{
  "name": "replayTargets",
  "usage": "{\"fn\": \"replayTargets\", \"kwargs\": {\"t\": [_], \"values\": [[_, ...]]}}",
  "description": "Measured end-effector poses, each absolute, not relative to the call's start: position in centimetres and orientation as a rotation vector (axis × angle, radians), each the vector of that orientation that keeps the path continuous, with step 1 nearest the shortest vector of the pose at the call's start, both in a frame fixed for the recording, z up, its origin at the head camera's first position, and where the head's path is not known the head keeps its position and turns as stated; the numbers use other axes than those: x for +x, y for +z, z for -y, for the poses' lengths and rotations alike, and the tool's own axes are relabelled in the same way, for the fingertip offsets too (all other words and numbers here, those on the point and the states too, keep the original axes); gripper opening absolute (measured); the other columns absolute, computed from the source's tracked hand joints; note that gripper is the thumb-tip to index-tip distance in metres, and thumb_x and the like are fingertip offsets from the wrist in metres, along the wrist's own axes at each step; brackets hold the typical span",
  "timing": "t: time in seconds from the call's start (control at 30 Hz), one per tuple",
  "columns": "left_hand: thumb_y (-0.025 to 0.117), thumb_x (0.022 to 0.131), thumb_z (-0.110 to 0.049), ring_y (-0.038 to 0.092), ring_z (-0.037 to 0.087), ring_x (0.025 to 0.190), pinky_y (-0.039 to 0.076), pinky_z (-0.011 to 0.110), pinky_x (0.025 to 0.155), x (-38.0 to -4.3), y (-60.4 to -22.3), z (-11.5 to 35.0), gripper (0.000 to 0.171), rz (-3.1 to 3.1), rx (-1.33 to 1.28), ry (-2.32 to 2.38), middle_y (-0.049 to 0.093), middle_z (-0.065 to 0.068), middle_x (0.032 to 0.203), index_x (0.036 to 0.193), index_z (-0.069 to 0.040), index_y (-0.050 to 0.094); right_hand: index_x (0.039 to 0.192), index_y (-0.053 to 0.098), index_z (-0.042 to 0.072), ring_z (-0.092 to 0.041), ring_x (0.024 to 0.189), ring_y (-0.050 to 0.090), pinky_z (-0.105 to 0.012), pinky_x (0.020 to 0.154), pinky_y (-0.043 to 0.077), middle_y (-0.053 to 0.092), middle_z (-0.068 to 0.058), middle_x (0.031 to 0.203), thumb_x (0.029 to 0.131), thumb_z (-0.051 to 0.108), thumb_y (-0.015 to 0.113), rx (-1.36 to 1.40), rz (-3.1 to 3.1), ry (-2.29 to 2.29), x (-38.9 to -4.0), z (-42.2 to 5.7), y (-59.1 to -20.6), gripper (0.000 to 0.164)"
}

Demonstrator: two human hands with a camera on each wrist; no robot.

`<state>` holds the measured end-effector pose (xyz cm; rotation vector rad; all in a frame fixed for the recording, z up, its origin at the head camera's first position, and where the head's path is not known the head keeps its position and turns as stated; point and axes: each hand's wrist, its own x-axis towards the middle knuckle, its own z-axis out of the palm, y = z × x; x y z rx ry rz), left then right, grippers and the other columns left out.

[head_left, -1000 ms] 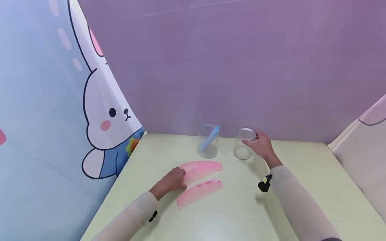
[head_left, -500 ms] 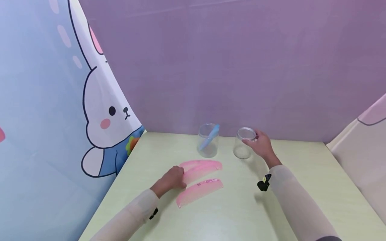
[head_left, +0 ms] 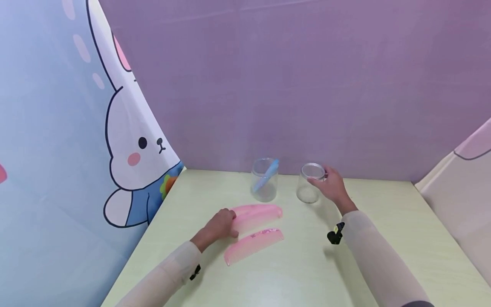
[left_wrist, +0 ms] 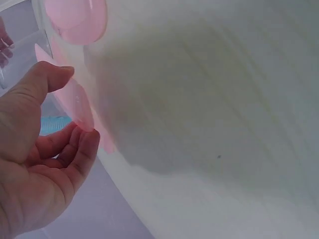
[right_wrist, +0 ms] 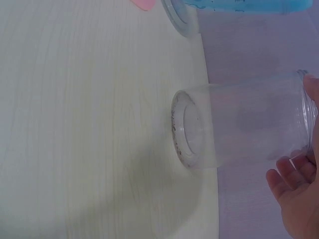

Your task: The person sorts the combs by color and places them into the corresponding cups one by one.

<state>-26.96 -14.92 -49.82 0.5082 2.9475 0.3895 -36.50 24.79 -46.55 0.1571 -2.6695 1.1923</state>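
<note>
- My left hand (head_left: 219,226) pinches one end of a pink comb (left_wrist: 76,102) between thumb and fingertips, near the middle of the table (head_left: 402,221).
- What has just changed: that hand is slightly higher, and in the head view the held comb's back now nearly lines up with a flat pink comb (left_wrist: 106,142) under it, where half a second ago it crossed it at a slant.
- I judge that the held comb is coming up off the lower one, with little lift so far.
- Nearer me, a third pink comb (head_left: 254,246) lies flat, unmoved.
- My right hand (head_left: 332,186) grips a clear cup (head_left: 307,194) by its rim, thumb in front; the cup stands upright near the table's back edge, just as before.
- Left of it, also near the back edge, another clear cup (head_left: 264,195) holds a slanted blue comb (head_left: 266,175); neither has shifted.
</note>
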Motion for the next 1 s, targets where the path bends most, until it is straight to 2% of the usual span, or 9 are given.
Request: {"fn": "replayTargets", "kwargs": {"t": [0.2,0.43,0.7,1.0], "values": [[0.082,0.075,-0.026,0.052,0.017,0.078,0.053,0.033,0.075,-27.4,-49.4,14.7,0.047,-2.974,0.536,0.452,0.063,0.008,0.089,0.109,0.003,0.068,0.145,0.046,-0.006,-0.042,0.120,0.056,-0.055,0.098,0.047,0.058,-0.029,0.132,0.091,0.041,0.074,0.154,2.679,1.182,-36.5,-24.8,-46.6,0.077],[0.077,0.076,-0.024,0.050,0.015,0.072,0.047,0.028,0.066,-27.7,-47.8,14.5,0.040,-3.002,0.641,0.535,0.062,0.005,0.081,0.104,0.003,0.069,0.145,0.046,-0.005,-0.042,0.120,0.055,-0.057,0.099,0.046,0.058,-0.029,0.132,0.092,0.041,0.074,0.178,2.674,1.177,-36.6,-24.8,-46.7,0.076],[0.079,0.078,-0.025,0.052,0.013,0.070,0.048,0.026,0.064,-28.6,-45.7,14.1,0.037,-3.033,0.684,0.611,0.066,0.004,0.080,0.103,0.001,0.071,0.145,0.046,-0.006,-0.041,0.119,0.054,-0.056,0.098,0.046,0.056,-0.030,0.132,0.092,0.041,0.073,0.179,2.680,1.173,-36.6,-24.9,-46.7,0.076],[0.077,0.080,-0.028,0.054,0.014,0.069,0.048,0.025,0.062,-29.3,-43.5,12.0,0.033,-3.036,0.764,0.665,0.063,0.003,0.077,0.099,-0.001,0.071,0.145,0.046,-0.007,-0.040,0.119,0.050,-0.054,0.096,0.045,0.054,-0.031,0.132,0.091,0.040,0.074,0.166,2.683,1.177,-36.4,-24.7,-46.6,0.077]]}}
